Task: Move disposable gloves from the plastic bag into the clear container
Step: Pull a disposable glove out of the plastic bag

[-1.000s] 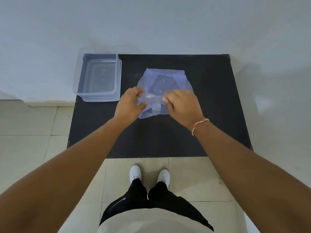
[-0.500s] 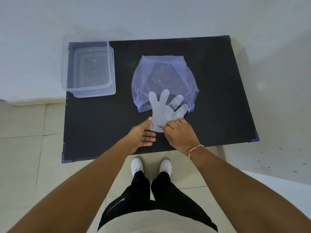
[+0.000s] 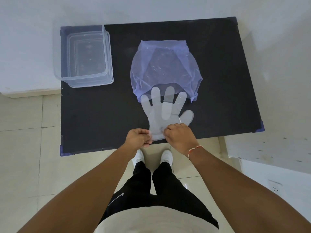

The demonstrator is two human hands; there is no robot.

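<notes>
Here, both hands pinch the cuff of a clear glove at the near edge of the black surface.

Head view: the left hand (image 3: 137,137) and right hand (image 3: 180,135) each close their grip on the cuff end of the disposable glove (image 3: 165,113), which lies flat on the surface (image 3: 104,118) at about 6 o'clock from the plastic bag (image 3: 165,68). The glove's fingertips overlap the bag's open near edge, and its thumb points toward 3 o'clock. The bluish translucent bag lies flat near the surface's middle. The clear container (image 3: 84,56) stands open at the far left corner, around 10 o'clock from the glove and well apart from it.
</notes>
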